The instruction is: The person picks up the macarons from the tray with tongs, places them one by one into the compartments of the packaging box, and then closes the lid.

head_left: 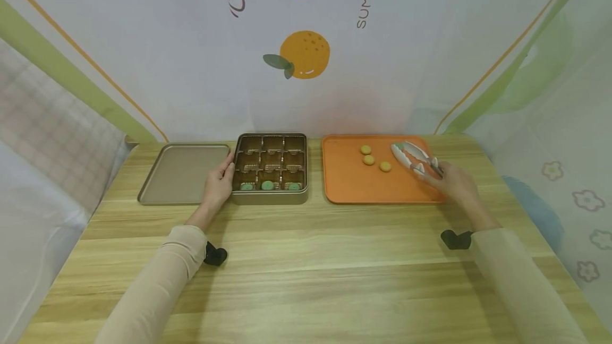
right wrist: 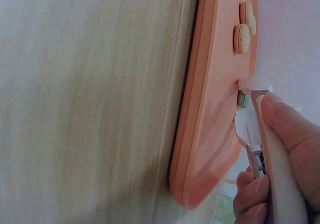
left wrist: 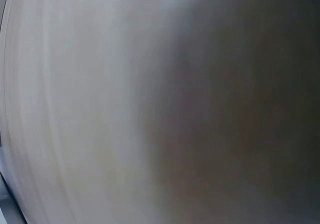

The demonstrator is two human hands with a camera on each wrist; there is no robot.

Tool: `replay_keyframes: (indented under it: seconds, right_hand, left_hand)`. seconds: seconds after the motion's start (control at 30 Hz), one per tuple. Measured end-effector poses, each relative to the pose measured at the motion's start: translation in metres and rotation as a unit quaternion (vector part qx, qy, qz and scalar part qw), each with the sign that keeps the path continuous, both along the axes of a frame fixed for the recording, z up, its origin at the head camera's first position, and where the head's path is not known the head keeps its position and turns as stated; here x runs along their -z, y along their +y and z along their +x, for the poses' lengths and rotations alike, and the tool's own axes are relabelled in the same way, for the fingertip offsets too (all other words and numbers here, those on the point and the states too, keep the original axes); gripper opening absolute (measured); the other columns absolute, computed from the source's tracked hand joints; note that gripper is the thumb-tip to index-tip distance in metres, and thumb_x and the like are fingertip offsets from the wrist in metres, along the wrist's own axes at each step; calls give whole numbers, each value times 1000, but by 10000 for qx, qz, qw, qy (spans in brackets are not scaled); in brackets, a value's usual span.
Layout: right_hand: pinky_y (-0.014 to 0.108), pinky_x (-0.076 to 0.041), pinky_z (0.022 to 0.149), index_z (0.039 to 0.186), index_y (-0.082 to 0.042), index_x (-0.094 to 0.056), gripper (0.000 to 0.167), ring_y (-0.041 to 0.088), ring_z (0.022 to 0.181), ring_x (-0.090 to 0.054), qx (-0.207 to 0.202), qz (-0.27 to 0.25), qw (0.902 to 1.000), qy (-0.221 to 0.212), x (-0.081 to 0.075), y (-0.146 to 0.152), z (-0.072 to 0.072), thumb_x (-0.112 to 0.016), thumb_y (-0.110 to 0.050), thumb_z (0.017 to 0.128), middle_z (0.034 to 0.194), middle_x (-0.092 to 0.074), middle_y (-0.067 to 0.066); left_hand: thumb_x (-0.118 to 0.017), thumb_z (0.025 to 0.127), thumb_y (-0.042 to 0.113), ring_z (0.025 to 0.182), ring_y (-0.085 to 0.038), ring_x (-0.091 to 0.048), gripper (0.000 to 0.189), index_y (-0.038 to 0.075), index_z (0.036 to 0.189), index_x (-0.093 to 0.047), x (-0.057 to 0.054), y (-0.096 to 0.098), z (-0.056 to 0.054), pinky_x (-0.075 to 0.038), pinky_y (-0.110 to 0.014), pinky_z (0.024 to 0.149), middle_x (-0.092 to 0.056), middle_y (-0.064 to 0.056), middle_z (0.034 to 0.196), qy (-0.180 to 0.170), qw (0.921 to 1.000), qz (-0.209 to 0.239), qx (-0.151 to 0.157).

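My right hand grips a pair of tongs with white tips, over the right part of an orange tray. A green macaron sits between the tong tips; the right wrist view shows this green macaron close to the tray surface. Three yellow macarons lie left of the tongs. With its fingers along the left wall of a metal tin, my left hand touches the tin. Inside is a brown divided insert, and green macarons occupy its three front compartments.
Left of the tin, a flat metal lid lies on the wooden table, partly behind the left hand. A printed cloth hangs along the table's back edge. The left wrist view is mostly blurred.
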State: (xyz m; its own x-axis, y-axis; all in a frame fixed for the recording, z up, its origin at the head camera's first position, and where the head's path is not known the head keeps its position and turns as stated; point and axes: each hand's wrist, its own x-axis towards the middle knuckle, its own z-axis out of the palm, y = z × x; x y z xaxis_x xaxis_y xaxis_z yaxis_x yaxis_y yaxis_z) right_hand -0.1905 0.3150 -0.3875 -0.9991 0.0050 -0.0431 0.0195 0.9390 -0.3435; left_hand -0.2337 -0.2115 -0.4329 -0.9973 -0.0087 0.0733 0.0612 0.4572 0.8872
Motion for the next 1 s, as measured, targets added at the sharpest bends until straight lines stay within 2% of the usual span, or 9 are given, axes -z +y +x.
replay_keyframes:
  seconds: [0.3,0.6,0.83,1.0]
  right_hand:
    - [29,-30,50,79,-3,-44,45,22,60,-43,-38,17,10000,79,1,1,-1,-62,-43,89,63,-39,4]
    - [30,-33,53,86,0,-51,45,25,64,-47,-85,12,9997,208,4,3,-2,-61,-44,89,63,-43,4]
    - [30,-30,51,82,-3,-46,45,24,62,-44,-27,-14,10000,80,3,3,1,-61,-45,89,64,-40,5]
    - [37,-40,57,106,7,-55,56,33,74,-55,-15,-19,10000,71,0,3,3,-59,-47,89,78,-57,17]
  left_hand:
    - [-35,103,20,140,-28,-26,44,10,146,-32,1,0,-1,-23,-39,116,-30,-9,150,-35,10000,-47,-63]
    - [-36,103,19,140,-28,-25,44,9,146,-32,1,0,-1,-23,-40,116,-30,-9,150,-7,10000,-18,-71]
    - [-35,103,19,140,-29,-25,44,9,146,-32,0,0,0,-23,-40,116,-30,-10,150,-30,10000,-33,-81]
    - [-36,103,17,140,-29,-26,44,8,146,-33,0,1,-1,-23,-39,116,-31,-11,149,6,9999,-31,-110]
